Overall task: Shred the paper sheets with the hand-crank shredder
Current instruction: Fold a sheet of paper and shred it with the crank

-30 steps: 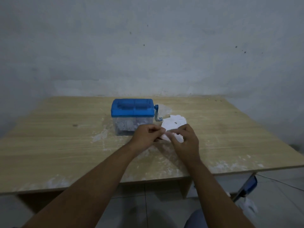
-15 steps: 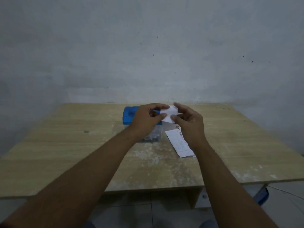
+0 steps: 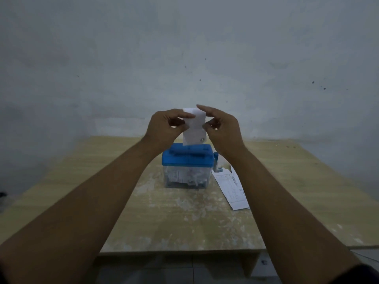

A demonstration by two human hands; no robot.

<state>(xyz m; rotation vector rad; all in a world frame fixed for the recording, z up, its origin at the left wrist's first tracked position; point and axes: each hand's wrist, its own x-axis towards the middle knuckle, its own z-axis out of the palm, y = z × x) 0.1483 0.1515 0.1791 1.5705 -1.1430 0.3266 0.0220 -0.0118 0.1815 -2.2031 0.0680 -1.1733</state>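
A small white paper sheet (image 3: 194, 129) hangs upright above the shredder, its lower edge just over the blue lid. My left hand (image 3: 164, 128) pinches its left edge and my right hand (image 3: 222, 128) pinches its right edge. The hand-crank shredder (image 3: 187, 169) has a blue lid and a clear bin holding paper strips; it stands on the middle of the wooden table (image 3: 102, 181). Its blue crank (image 3: 216, 163) sticks out on the right side.
A long printed paper sheet (image 3: 232, 190) lies flat on the table right of the shredder. White dust marks the tabletop in front. A grey wall stands close behind the table. Floor tiles show below the front edge.
Both hands lifted one small sheet from the pile beside the shredder and raised it upright over the lid. The view shifted so the shredder now sits centred.
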